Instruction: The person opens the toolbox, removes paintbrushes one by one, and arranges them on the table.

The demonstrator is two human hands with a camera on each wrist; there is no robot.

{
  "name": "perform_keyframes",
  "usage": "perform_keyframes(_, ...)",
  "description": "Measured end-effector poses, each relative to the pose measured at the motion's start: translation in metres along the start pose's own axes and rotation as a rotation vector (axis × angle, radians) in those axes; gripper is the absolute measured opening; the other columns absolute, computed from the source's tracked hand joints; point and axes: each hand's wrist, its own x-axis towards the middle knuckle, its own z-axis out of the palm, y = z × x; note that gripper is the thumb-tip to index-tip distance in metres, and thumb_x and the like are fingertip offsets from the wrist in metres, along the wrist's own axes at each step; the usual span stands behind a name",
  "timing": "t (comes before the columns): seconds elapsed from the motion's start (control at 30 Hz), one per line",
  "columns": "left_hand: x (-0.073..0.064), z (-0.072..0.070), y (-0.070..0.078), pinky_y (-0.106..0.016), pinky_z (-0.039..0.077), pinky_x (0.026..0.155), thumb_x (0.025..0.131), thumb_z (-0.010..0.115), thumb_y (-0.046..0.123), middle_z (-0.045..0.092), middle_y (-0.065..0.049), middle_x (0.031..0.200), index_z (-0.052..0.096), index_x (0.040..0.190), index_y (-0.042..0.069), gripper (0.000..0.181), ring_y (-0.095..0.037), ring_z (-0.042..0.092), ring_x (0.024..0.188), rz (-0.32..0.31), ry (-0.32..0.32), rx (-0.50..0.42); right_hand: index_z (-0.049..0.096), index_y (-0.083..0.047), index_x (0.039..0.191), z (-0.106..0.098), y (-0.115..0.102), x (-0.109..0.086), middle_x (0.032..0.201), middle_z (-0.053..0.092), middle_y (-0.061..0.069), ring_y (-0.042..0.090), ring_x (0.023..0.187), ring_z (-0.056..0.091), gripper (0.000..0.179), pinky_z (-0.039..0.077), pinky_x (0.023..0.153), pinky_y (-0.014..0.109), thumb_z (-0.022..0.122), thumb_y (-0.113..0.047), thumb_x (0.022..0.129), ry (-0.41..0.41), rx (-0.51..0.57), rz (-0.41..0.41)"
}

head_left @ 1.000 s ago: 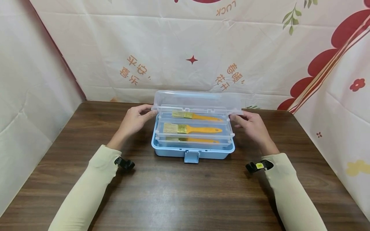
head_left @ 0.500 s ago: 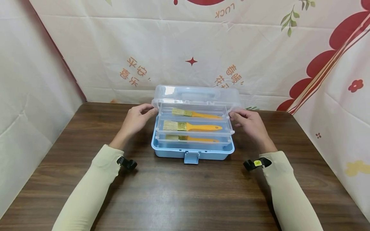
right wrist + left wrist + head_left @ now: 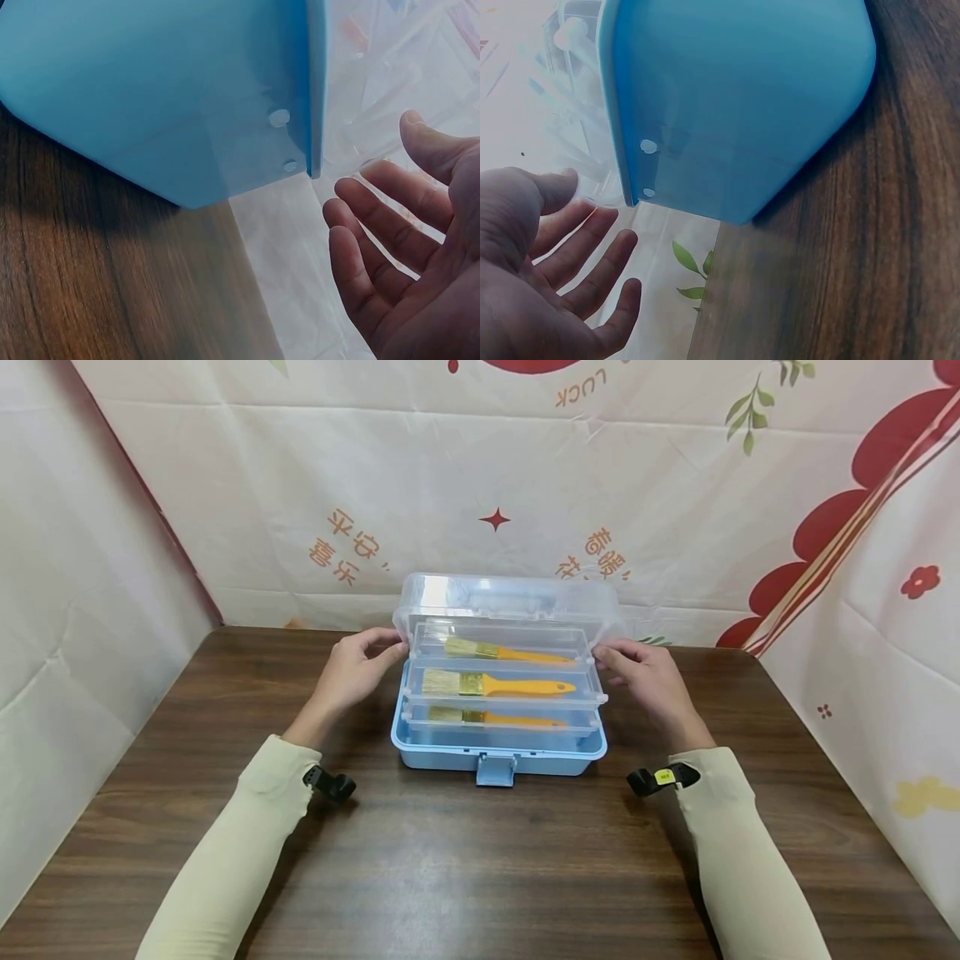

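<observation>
A light blue toolbox (image 3: 442, 758) stands on the table with its translucent lid (image 3: 510, 593) tipped up and back. Clear stepped trays (image 3: 517, 703) rise inside it. They hold three paintbrushes with yellow handles; the middle paintbrush (image 3: 528, 687) is widest. At the lid's left lower corner, my left hand (image 3: 356, 668) pinches the edge between thumb and index finger, its other fingers spread loosely in the left wrist view. My right hand (image 3: 651, 681) holds the right lower corner likewise, thumb (image 3: 431, 146) on one side and index finger behind. The toolbox's side wall (image 3: 742, 97) fills much of the left wrist view.
The dark wood table (image 3: 442, 868) extends around the toolbox. Behind it hangs a white printed cloth (image 3: 450, 477), close to the lid. A blue latch (image 3: 496, 770) hangs down at the toolbox's front. Black straps with cameras sit at both wrists.
The lid has tipped further up and back, and the trays have lifted slightly with their paintbrushes. Both hands stay at the lid's corners, the right shifting slightly left.
</observation>
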Motion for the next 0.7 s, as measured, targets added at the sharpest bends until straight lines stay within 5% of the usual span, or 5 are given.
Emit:
perform_keyframes(0.4, 0.0009, -0.0007, -0.0026, -0.051, 0.055, 0.111, 0.104, 0.077, 0.009, 0.073, -0.014, 0.138, 0.068, 0.145, 0.006, 0.042, -0.032, 0.07, 0.127, 0.057, -0.046, -0.08, 0.071, -0.004, 0.138, 0.0043, -0.0014, 0.0034, 0.127, 0.069, 0.001, 0.017, 0.112, 0.068, 0.05, 0.06, 0.097, 0.03, 0.063, -0.047, 0.112, -0.007, 0.089, 0.029)
perform_keyframes(0.7, 0.0009, 0.0003, -0.0024, -0.053, 0.056, 0.109, 0.101, 0.079, 0.006, 0.07, -0.016, 0.14, 0.066, 0.147, 0.006, 0.047, -0.036, 0.069, 0.128, 0.045, -0.048, -0.102, 0.073, -0.015, 0.127, 0.0058, -0.0025, 0.0048, 0.123, 0.07, -0.004, 0.016, 0.11, 0.068, 0.035, 0.059, 0.1, 0.03, 0.064, -0.046, 0.112, -0.016, 0.148, 0.066)
